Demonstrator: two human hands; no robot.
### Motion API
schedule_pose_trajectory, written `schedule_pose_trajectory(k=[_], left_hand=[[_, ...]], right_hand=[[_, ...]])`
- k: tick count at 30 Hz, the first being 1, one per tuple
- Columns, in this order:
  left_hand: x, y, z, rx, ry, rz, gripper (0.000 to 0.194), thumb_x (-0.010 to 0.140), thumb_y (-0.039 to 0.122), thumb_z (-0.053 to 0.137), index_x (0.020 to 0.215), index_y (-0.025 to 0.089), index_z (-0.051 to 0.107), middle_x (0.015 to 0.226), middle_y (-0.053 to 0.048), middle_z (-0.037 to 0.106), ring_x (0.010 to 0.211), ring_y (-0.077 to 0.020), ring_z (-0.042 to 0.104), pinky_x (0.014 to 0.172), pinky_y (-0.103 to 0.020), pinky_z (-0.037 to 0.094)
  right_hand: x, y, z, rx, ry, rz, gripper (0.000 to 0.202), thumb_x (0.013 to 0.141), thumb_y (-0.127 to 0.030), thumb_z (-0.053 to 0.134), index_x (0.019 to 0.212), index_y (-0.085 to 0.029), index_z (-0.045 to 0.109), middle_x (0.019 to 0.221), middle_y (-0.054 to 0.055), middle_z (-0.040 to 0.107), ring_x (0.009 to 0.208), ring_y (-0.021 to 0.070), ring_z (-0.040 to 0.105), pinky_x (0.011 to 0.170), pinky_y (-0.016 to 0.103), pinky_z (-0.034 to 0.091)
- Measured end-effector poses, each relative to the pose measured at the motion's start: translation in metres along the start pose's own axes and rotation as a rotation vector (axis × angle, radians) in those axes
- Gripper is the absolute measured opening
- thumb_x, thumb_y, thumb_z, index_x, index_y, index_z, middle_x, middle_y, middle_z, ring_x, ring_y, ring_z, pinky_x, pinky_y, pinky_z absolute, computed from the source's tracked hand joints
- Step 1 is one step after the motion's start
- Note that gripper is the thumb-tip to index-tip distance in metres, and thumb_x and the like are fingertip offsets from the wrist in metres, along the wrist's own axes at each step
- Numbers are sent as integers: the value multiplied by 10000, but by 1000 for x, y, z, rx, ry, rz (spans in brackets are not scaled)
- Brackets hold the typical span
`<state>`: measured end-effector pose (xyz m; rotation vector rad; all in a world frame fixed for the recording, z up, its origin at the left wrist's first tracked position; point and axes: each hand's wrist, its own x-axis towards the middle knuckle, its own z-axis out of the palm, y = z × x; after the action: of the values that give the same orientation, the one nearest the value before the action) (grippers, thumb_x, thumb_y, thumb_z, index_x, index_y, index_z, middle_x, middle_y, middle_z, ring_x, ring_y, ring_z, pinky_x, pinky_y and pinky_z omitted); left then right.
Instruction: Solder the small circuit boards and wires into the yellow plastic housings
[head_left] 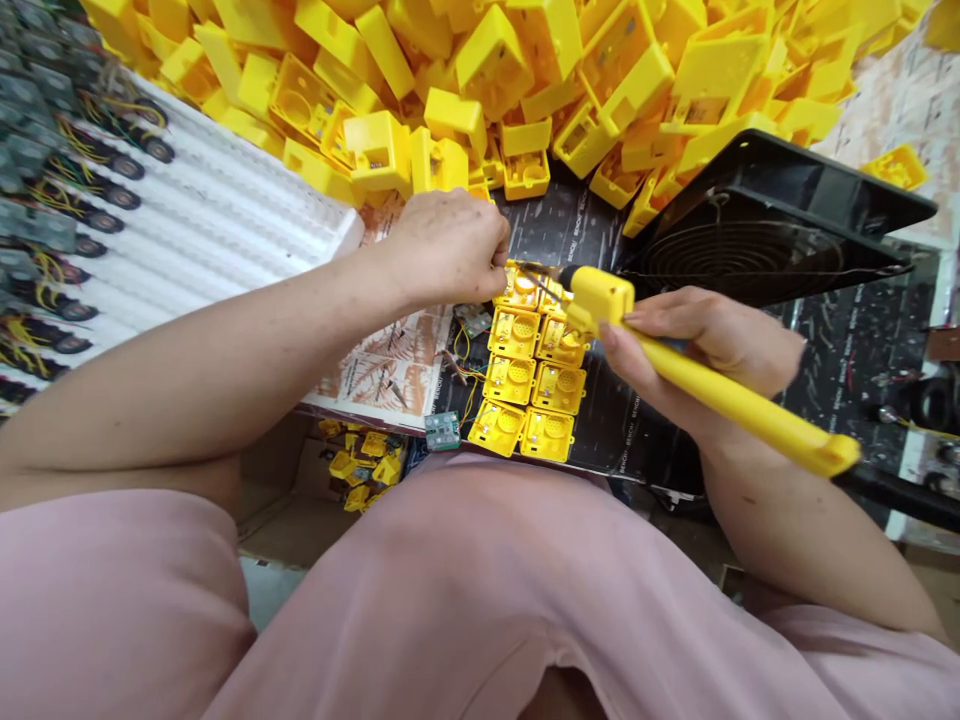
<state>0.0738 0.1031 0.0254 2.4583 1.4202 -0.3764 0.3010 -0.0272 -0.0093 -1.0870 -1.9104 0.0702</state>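
My right hand [705, 350] is closed round a yellow soldering tool [697, 375] with a black collar, its thin metal tip pointing left over the far end of two rows of open yellow cases [511, 380]. At the far left corner of these rows is my left hand [454, 245], its fingers curled together; what they pinch, if anything, is hidden. Left of the cases lie a small green circuit board [442, 430] and yellow wires [471, 400]. A second board [472, 320] sits farther up, partly beneath my left wrist.
Yellow housings [491, 65] are heaped across the back. A black fan [742, 240] stands at the right. White foam [217, 220] at the left bears speakers with wires [105, 215]. Below the table edge, a cardboard box [289, 520] holds yellow parts.
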Motion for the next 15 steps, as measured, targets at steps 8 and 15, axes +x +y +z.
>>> schedule_pose_trajectory(k=[8,15], left_hand=[[-1,0,-1,76,21,30,346,888,281,644,1118,253,901,970,-105,840,1089,-379,797,912,-457,614],[2,-12,10,14,92,77,305,887,301,640,1049,258,896,943,-96,831,1086,-374,799,916,-465,624]], right_hand=[[-6,-1,-6,9,46,17,224,945,-211,923,919,-299,719,823,-38,828,696,197,825,599,303,684],[-6,1,1,-53,45,-34,259,954,-261,931,957,-288,674,812,-38,819,670,170,808,588,252,660]])
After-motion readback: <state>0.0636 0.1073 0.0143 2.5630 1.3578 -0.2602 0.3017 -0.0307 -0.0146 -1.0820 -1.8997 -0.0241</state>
